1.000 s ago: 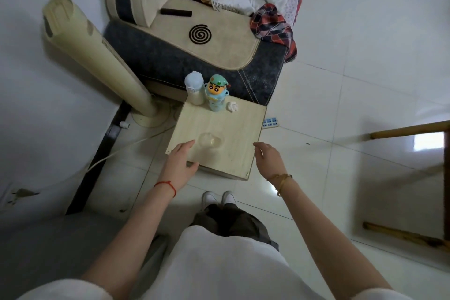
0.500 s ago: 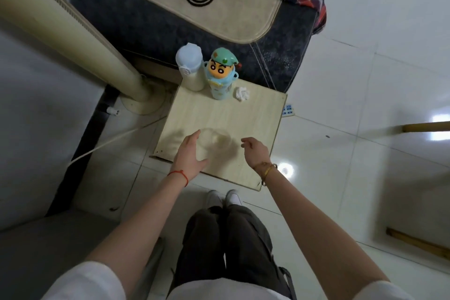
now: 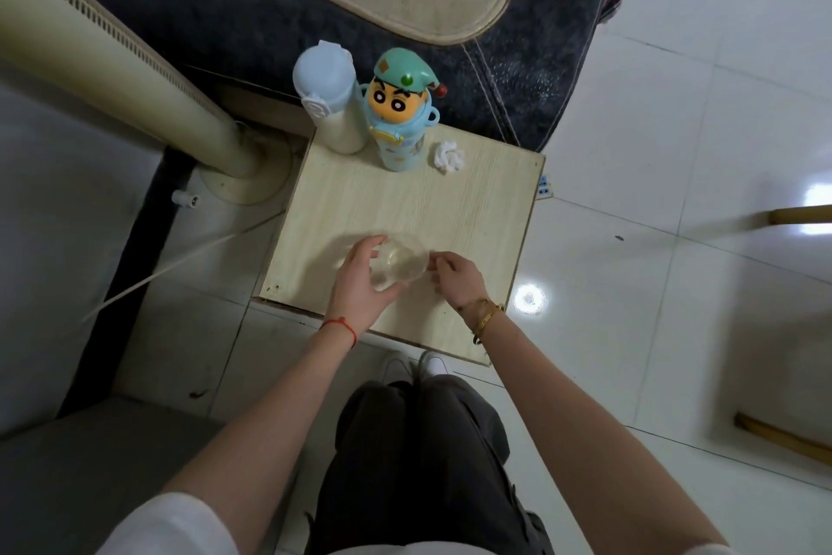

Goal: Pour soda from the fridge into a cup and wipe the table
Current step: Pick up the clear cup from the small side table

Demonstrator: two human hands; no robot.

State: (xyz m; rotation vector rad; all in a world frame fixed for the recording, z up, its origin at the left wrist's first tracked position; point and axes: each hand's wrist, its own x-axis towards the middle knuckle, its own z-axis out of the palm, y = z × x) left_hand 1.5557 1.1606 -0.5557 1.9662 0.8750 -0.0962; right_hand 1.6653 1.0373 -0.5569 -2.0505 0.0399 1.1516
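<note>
A clear glass cup (image 3: 400,259) stands near the front of a small light wooden table (image 3: 477,212). My left hand (image 3: 360,284) curls around the cup's left side, fingers touching it. My right hand (image 3: 457,275) is at the cup's right side, fingertips at or just off the glass; I cannot tell if they touch. A crumpled white tissue (image 3: 449,155) lies at the table's back right. No soda or fridge is in view.
A white flask (image 3: 326,100) and a cartoon-character bottle (image 3: 400,113) stand at the table's back edge. A sofa (image 3: 315,14) lies behind, a tower fan (image 3: 112,63) to the left. My feet (image 3: 414,367) are at the table's front edge. Wooden chair legs (image 3: 797,214) are at right.
I have leaned closer over the table. Both hands moved inward from the table's front corners to the glass cup, the left one closing around it.
</note>
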